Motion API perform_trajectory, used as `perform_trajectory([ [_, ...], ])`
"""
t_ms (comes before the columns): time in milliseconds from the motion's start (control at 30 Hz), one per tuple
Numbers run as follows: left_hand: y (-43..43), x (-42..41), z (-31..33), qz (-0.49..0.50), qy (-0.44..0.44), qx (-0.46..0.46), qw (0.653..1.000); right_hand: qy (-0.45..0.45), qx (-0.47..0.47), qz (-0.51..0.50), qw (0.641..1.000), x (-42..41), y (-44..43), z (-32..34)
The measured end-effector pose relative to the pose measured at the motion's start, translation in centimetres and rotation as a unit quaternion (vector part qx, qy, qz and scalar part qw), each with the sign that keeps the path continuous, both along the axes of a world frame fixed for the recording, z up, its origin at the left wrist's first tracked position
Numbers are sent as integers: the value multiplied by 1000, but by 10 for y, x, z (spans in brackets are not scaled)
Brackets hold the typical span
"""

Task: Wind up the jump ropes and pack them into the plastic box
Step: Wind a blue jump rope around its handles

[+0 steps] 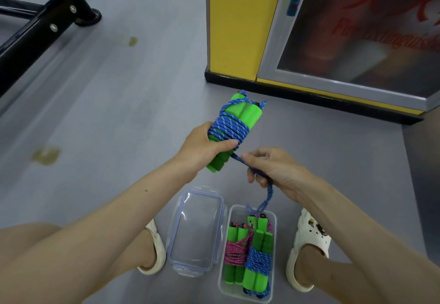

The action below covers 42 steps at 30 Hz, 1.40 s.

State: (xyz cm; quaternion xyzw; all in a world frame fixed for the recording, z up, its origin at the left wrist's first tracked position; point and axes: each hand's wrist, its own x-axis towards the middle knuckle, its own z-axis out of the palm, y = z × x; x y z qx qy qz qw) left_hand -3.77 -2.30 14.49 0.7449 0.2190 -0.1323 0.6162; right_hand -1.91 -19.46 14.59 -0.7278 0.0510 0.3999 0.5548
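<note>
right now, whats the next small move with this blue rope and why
Probably one more turn: carry the right hand round the green handles that the left hand grips, laying the loose tail beside the blue rope coils. The tail hangs slack from the right hand toward the plastic box, too long to tuck in yet, I judge.

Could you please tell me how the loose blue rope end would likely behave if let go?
The loose blue rope end is probably floppy: it sags in a curve below the right hand toward the plastic box. Its braided surface likely grips rather than slips, as the coils sit tight on the green foam handles in the left hand.
</note>
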Motion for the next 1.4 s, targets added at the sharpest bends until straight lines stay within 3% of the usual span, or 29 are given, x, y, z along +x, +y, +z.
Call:
perform_trajectory([
  [67, 1, 1, 0, 16, -15, 19, 1000, 0, -17, 5, 1000, 2, -1, 1],
  [200, 0, -1, -2, -56, -94, 214, 971, 14, -35, 2, 999, 4, -1, 0],
  [533, -11, -9, 2, -100, -186, 404, 890, 11, -11, 2, 1000, 6, -3, 2],
  [667, -18, -12, -6, -154, -271, 514, 800, 5, -14, 1, 1000, 5, -1, 2],
  [733, -19, -12, -8, -147, -281, 535, 783, -8, -26, 16, 1000, 5, -2, 3],
  [933, -1, -1, -1, -66, -204, 509, 834, -63, -104, 24, 992, 10, -14, 7],
  [1033, -5, -6, -4, -99, -196, 490, 843, -95, -138, 23, 986, 9, -21, 4],
  [1167, -2, -5, -8, -96, -167, 458, 868, -86, -116, 42, 989, 6, -21, 5],
  [1233, -3, -4, -7, -93, -173, 461, 865, -77, -83, 61, 992, 5, -20, 10],
  [1400, -11, -8, -10, -123, -207, 519, 820, -77, -65, 99, 990, 4, -18, 21],
])
